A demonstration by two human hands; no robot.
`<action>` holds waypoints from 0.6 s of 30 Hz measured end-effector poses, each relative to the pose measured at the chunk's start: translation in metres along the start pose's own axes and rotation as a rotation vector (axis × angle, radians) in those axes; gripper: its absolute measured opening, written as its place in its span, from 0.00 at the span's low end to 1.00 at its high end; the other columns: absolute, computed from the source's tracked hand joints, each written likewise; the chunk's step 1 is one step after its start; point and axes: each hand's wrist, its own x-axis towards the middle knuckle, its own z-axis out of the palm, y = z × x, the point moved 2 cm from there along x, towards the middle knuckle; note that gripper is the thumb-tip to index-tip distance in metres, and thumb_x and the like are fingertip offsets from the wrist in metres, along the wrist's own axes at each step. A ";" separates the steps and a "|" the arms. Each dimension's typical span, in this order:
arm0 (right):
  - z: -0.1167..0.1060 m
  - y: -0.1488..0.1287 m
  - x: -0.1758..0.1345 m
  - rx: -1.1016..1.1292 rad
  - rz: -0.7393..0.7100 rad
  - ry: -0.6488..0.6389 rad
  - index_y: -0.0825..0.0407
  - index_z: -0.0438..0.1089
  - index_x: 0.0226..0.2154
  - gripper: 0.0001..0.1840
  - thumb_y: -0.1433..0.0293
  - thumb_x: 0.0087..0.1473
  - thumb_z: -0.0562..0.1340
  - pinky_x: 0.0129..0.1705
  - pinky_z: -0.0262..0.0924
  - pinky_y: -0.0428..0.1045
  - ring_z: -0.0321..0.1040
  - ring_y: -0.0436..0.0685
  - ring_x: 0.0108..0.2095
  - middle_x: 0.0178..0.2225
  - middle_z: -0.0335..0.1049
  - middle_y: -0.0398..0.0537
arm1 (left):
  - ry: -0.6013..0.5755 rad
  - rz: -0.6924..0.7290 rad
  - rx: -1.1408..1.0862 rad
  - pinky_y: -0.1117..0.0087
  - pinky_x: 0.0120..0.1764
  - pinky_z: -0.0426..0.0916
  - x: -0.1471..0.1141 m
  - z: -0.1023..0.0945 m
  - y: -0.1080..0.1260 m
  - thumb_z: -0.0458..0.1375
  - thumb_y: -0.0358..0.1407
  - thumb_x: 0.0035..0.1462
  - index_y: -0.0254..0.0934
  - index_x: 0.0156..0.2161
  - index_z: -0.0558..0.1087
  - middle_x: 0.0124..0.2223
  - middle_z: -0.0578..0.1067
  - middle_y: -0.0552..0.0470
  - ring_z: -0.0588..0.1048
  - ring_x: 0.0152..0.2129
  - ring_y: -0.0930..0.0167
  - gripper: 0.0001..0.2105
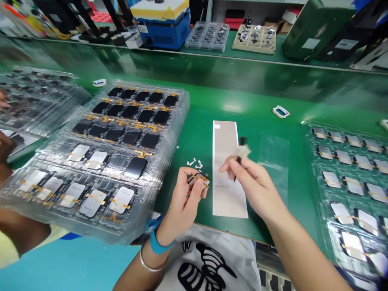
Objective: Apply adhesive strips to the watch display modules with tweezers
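My left hand pinches a small display module by its edges, its pale back and orange flex ribbon facing up. My right hand is closed on a thin black tool, which looks like tweezers but is blurred by motion. A whitish scrap shows beside the tool; whether it is gripped I cannot tell. Beneath the right hand lies a long beige sheet with white edges. Several small white bits are scattered on the green mat just beyond my left hand.
A stacked clear tray of black and pale-backed displays stands at left, another tray at right. A clear plastic bag lies right of the sheet. White-framed part sits farther back. Another person's arm is at far left.
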 end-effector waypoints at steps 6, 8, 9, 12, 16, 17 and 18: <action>-0.032 0.014 -0.041 -0.094 -0.024 0.330 0.49 0.71 0.34 0.12 0.63 0.67 0.58 0.32 0.66 0.43 0.69 0.46 0.28 0.34 0.70 0.42 | -0.295 0.133 0.499 0.63 0.47 0.71 -0.013 0.011 0.019 0.49 0.32 0.71 0.40 0.49 0.63 0.47 0.76 0.47 0.76 0.45 0.67 0.05; -0.029 0.024 -0.054 -0.050 0.040 0.339 0.49 0.71 0.37 0.05 0.65 0.64 0.62 0.33 0.70 0.44 0.73 0.48 0.28 0.34 0.72 0.43 | -0.401 0.210 0.646 0.58 0.51 0.70 -0.018 0.016 0.026 0.49 0.29 0.69 0.39 0.48 0.63 0.52 0.76 0.44 0.74 0.51 0.63 0.06; -0.026 0.028 -0.059 -0.037 0.061 0.336 0.50 0.71 0.38 0.04 0.66 0.62 0.64 0.34 0.71 0.45 0.75 0.49 0.30 0.35 0.73 0.44 | -0.433 0.247 0.708 0.55 0.52 0.70 -0.020 0.018 0.028 0.49 0.29 0.69 0.39 0.47 0.63 0.54 0.75 0.42 0.73 0.53 0.61 0.05; -0.015 0.036 -0.067 -0.063 0.077 0.327 0.51 0.72 0.37 0.04 0.68 0.61 0.64 0.36 0.74 0.46 0.77 0.52 0.34 0.39 0.73 0.47 | -0.493 0.335 0.858 0.49 0.50 0.72 -0.023 0.023 0.027 0.49 0.28 0.68 0.38 0.44 0.63 0.59 0.74 0.39 0.70 0.58 0.53 0.04; -0.008 0.036 -0.067 -0.092 0.074 0.355 0.52 0.74 0.34 0.04 0.69 0.60 0.65 0.38 0.75 0.47 0.78 0.53 0.35 0.38 0.74 0.49 | -0.547 0.407 0.953 0.48 0.47 0.74 -0.025 0.025 0.022 0.50 0.24 0.65 0.37 0.43 0.64 0.60 0.74 0.38 0.69 0.60 0.48 0.07; -0.008 0.035 -0.066 -0.065 0.073 0.371 0.52 0.74 0.34 0.03 0.70 0.60 0.65 0.38 0.75 0.46 0.78 0.53 0.35 0.37 0.74 0.48 | -0.556 0.417 0.967 0.48 0.47 0.74 -0.026 0.024 0.022 0.50 0.23 0.64 0.37 0.42 0.65 0.60 0.73 0.37 0.69 0.60 0.47 0.07; -0.008 0.034 -0.065 -0.019 0.075 0.384 0.51 0.74 0.34 0.02 0.71 0.59 0.66 0.38 0.75 0.45 0.78 0.52 0.34 0.37 0.74 0.47 | -0.564 0.422 0.977 0.48 0.47 0.74 -0.026 0.024 0.022 0.51 0.22 0.63 0.37 0.42 0.65 0.61 0.73 0.37 0.69 0.60 0.47 0.08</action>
